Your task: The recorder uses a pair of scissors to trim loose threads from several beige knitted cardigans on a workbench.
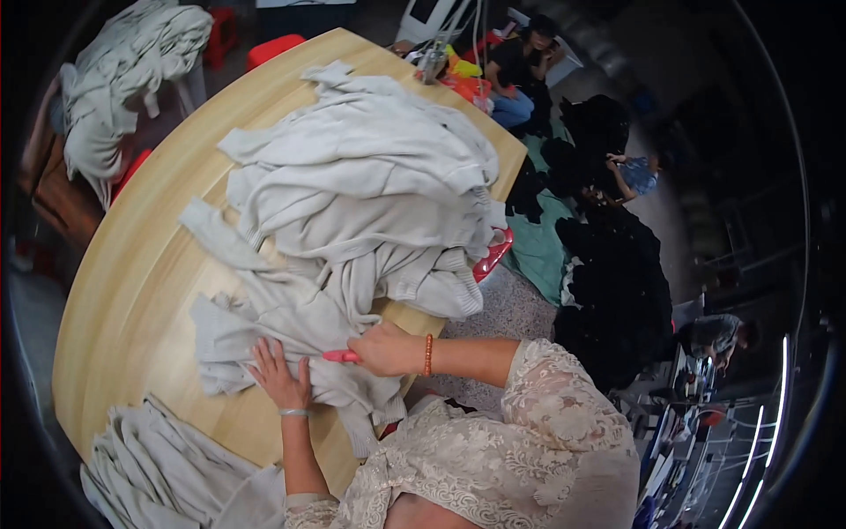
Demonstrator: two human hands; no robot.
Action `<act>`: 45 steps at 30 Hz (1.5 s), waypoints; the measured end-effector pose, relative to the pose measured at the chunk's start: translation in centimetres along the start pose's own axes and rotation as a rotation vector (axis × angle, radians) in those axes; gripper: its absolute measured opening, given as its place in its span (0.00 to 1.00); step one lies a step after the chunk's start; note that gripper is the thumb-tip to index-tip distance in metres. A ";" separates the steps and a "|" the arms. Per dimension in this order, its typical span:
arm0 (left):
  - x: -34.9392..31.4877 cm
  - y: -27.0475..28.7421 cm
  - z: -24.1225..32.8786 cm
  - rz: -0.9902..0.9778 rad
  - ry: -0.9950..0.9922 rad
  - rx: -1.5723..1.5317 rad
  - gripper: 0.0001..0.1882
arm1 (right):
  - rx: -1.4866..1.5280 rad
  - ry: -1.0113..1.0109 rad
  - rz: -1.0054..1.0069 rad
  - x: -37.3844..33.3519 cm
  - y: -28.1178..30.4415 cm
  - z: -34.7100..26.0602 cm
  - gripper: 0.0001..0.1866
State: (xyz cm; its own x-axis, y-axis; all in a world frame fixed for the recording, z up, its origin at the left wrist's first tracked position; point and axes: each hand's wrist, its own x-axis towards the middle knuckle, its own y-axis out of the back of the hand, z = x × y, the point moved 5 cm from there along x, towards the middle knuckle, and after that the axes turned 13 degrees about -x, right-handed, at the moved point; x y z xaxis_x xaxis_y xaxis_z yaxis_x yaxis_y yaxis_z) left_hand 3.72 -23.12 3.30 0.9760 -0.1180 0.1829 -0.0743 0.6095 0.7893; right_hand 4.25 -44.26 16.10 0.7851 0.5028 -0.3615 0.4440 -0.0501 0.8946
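My left hand (280, 381) lies flat with fingers spread on a pale grey knitted sweater (231, 344), near its ribbed edge. My right hand (388, 349) is closed around a small pink tool (342, 356). Its tip points toward my left hand, just above or touching the knit; the fingers hide the rest, so its exact kind is not plain. The sweater lies crumpled on the wooden table (115, 300), and part of it hangs over the near edge by my body. Right behind it rises a heap of similar sweaters (361, 167).
More grey garments (163, 467) lie at the near left, and another pile (132, 88) stands at the far left. Red stools (273, 51) show past the table edge. Black cloth heaps (612, 282) and green fabric (539, 242) cover the floor at right. Other people sit farther off.
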 end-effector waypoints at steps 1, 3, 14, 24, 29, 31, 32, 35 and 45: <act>0.4 -0.1 0.5 0.002 -0.007 0.016 0.37 | 0.009 -0.040 -0.107 -1.8 1.2 0.5 0.12; 1.0 -0.6 1.4 -0.003 -0.075 0.064 0.36 | -0.043 -0.061 -0.258 -4.7 0.1 1.7 0.13; -8.6 -2.1 12.1 -0.255 -0.175 -0.131 0.28 | 0.097 -0.079 0.124 -11.6 -4.5 5.1 0.14; -8.2 -2.3 14.9 0.140 -0.071 -0.452 0.17 | 0.128 -0.090 0.164 -13.3 -1.8 8.6 0.13; -9.9 -4.7 13.2 0.245 0.234 -0.645 0.11 | 0.017 0.025 -0.195 -14.1 -2.9 8.1 0.11; -10.0 -4.6 12.5 0.339 0.167 -0.631 0.11 | -0.045 0.109 -0.336 -15.4 -3.0 7.6 0.12; -10.3 -4.8 12.1 0.336 0.185 -0.661 0.10 | -0.051 0.112 -0.335 -15.5 -2.4 7.5 0.12; -11.3 -5.6 11.2 0.348 0.275 -0.859 0.13 | -0.028 0.107 -0.373 -15.9 -1.9 7.9 0.11; -13.0 -7.5 12.3 0.506 0.595 -1.262 0.35 | 0.083 0.102 0.011 -16.0 -2.8 9.1 0.14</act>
State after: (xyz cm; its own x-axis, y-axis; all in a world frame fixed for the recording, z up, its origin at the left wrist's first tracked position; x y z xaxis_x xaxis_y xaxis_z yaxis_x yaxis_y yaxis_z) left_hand -10.89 -35.81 2.18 0.8630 0.4498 -0.2301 -0.5048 0.7852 -0.3585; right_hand -5.64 -60.04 16.95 0.7440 0.5866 -0.3200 0.4736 -0.1251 0.8718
